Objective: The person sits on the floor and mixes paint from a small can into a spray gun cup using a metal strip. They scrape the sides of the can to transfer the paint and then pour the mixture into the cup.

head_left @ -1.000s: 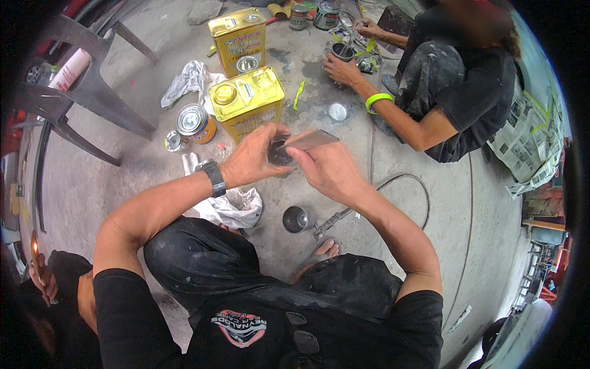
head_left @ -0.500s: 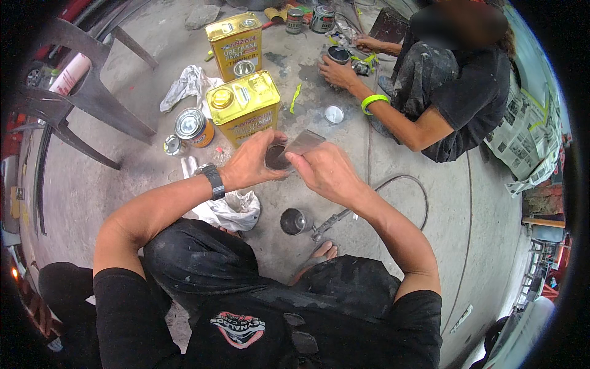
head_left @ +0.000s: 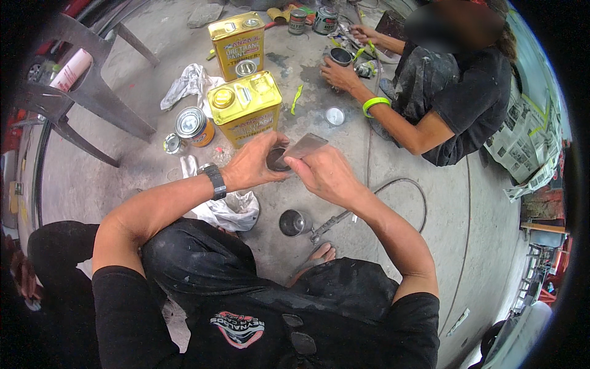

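Note:
My left hand (head_left: 251, 163), with a dark watch at its wrist, curls round a small open can (head_left: 276, 160) with a dark inside. Pinched in my right hand (head_left: 330, 175) is a flat grey metal scraper (head_left: 308, 146), its lower end at the can's mouth. How deep it reaches is hidden by my fingers. Just beyond my left hand stands a yellow thinner can (head_left: 246, 114). A metal cup (head_left: 295, 222) of a spray gun (head_left: 329, 227) lies on the floor below my hands, the hose curving off to the right.
A second yellow can (head_left: 236, 43) stands farther back. To the left are a paint tin (head_left: 193, 126), a white rag (head_left: 190, 86) and a grey plastic chair (head_left: 104, 92). At the right a co-worker (head_left: 458, 92) crouches, holding a dark cup (head_left: 340, 56). A round lid (head_left: 335, 116) lies between us.
The scraper has tilted and shifted slightly right over the can. My left hand keeps its hold. The co-worker's far hand has moved a little up and left.

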Demonstrator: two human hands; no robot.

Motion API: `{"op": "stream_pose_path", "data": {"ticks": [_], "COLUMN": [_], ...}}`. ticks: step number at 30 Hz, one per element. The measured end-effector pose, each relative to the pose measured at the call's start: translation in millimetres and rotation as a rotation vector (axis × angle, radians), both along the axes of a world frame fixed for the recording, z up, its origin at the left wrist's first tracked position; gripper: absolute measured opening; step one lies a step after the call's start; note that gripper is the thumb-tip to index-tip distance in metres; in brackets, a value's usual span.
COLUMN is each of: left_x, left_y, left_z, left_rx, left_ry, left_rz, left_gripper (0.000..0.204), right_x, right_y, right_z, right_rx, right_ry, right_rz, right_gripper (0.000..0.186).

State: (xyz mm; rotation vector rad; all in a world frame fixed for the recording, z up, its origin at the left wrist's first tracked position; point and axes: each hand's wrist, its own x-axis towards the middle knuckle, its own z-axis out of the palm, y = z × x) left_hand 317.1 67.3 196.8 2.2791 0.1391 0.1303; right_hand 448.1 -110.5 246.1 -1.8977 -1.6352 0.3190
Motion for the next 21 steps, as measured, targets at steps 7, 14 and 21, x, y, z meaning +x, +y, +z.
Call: {"op": "stream_pose_path", "data": {"ticks": [7, 14, 21], "left_x": [2, 3, 4], "left_y": [0, 3, 5], "left_z": [-5, -9, -11], "left_rx": [-0.023, -0.009, -0.066], "left_ry": [0.018, -0.020, -0.034], "left_rz": [0.011, 0.021, 0.017], "left_gripper": [0.069, 0.070, 0.070], "right_x": [-3, 5, 3], "right_y": [3, 6, 8], "right_z": [2, -7, 2], "right_rx": [0.060, 0.044, 0.108], "right_ry": [0.034, 0.045, 0.065], "right_rz": [-0.019, -0.008, -0.024], "right_gripper": [0.019, 0.023, 0.023]}}
